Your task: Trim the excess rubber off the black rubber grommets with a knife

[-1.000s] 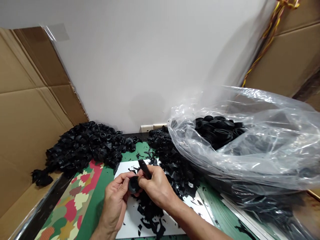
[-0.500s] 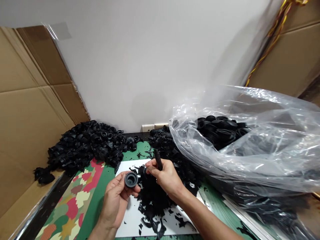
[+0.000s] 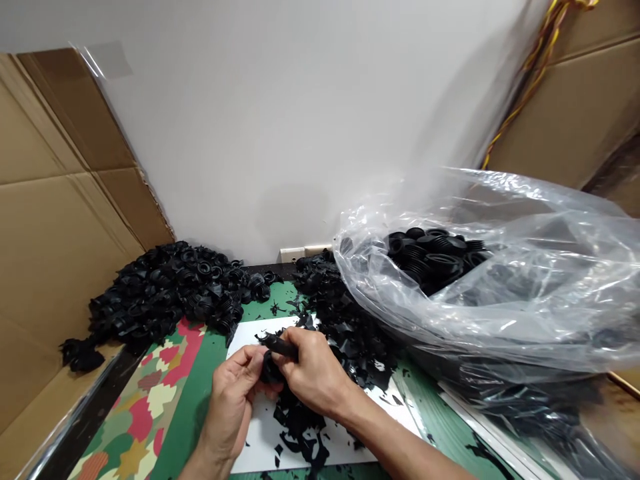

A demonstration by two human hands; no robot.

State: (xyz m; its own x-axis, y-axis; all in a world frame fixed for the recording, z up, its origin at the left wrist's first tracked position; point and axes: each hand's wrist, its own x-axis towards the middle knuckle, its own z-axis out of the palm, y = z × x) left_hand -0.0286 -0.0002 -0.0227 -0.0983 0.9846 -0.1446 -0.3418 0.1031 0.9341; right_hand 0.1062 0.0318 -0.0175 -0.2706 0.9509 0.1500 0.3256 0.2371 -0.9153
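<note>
My left hand (image 3: 233, 390) is closed round a black ring-shaped rubber part (image 3: 271, 371), pinching it between thumb and fingers. My right hand (image 3: 316, 370) grips a dark, stick-like tool (image 3: 280, 345); its exact kind I cannot make out. The tool's tip lies over the top of the rubber part, and the right fingers are up against the part's right side. Both hands are above a white board (image 3: 350, 453) strewn with torn black rubber scraps (image 3: 303, 427).
Black rubber parts are heaped on the left (image 3: 165, 293) by a cardboard sheet (image 3: 45, 220). More scraps (image 3: 350, 333) spread behind my right hand. At right stands a clear plastic bag (image 3: 530, 327) with ribbed black parts (image 3: 435, 260). The table (image 3: 185, 400) is green.
My right hand has moved left to meet the rubber part, and its tool has tipped from upright to nearly level. The left hand has turned the part, so its round opening is hidden.
</note>
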